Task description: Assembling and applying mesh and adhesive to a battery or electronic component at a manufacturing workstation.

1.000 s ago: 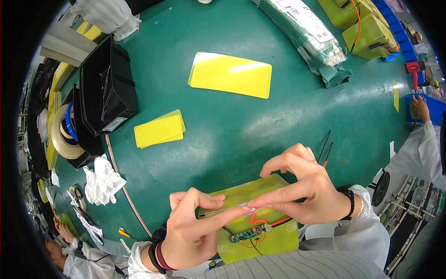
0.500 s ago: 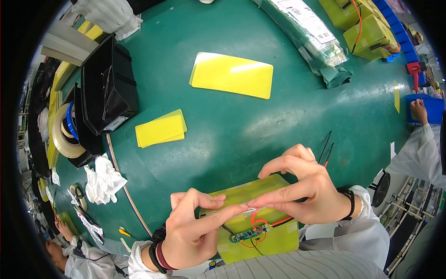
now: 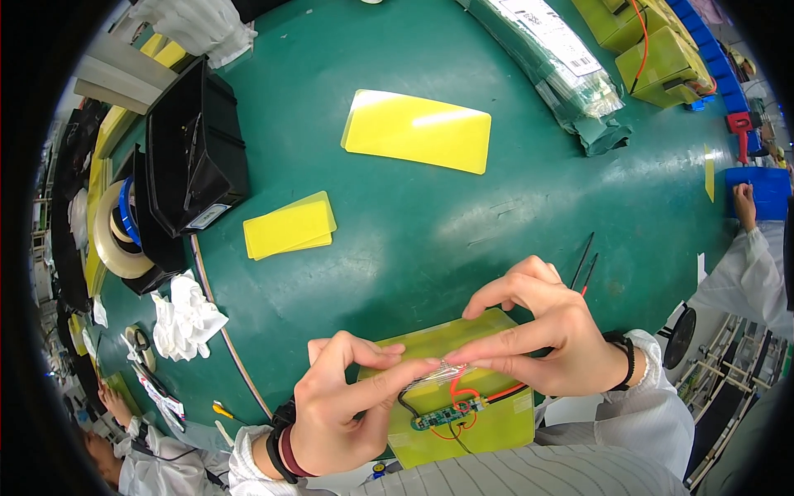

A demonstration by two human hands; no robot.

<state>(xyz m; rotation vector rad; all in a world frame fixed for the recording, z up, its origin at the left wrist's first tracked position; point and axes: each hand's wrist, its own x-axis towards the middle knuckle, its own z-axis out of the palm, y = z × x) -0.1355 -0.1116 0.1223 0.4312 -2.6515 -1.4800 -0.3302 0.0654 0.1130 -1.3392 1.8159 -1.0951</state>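
Yellow-green wrapped rectangular battery pack [image 3: 463,397] lies on the green work table [image 3: 413,240] at lower centre of the frame, a small green circuit strip [image 3: 448,412] with red and black wires [image 3: 460,390] resting on its top face. Left hand [image 3: 343,409], lower centre-left, and right hand [image 3: 542,331], lower centre-right, meet above the pack; thumb and forefinger of each are pinched shut on the two ends of a short strip of clear tape [image 3: 434,374], held taut just above the wires. The remaining fingers of the right hand arch over the pack's far edge.

Just right of the right hand, two thin dark probes [image 3: 584,263] lie on the table. At centre-left sits a small stack of yellow plastic sheets [image 3: 289,226]; a larger single yellow sheet [image 3: 418,130] lies at upper centre. A black plastic bin [image 3: 192,153] stands at upper left, with a large roll of clear tape [image 3: 112,231] beside it and crumpled white paper [image 3: 188,317] below. A bagged bundle [image 3: 550,58] stretches across the upper right, near further yellow-green packs [image 3: 662,50]. A co-worker's hand [image 3: 743,202] touches a blue tray [image 3: 765,190] at the right edge.
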